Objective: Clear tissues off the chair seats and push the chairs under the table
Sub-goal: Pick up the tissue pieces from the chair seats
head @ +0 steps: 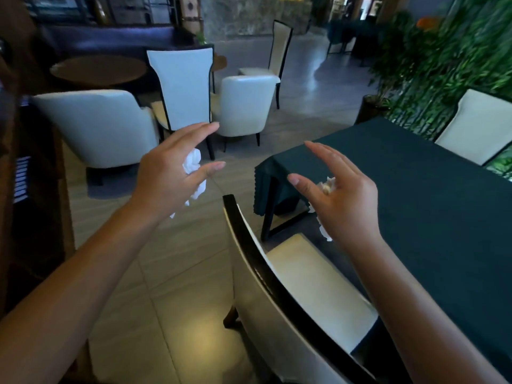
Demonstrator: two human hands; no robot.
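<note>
Head view: my left hand [166,176] and right hand [343,198] loosely pinch crumpled tissues [194,164], forefingers and thumbs spread, so gripping the chair [291,295] could drop them.

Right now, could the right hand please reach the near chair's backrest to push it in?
Probably yes. The right hand hovers just above the backrest with nothing between, but it holds a tissue, so the grip may be awkward.

Two bare forearms, no sleeves, hands [166,173] without rings, nails seemingly short and unpainted

tissues [194,173] mostly hidden behind hands, chair [291,300] cropped below
</note>
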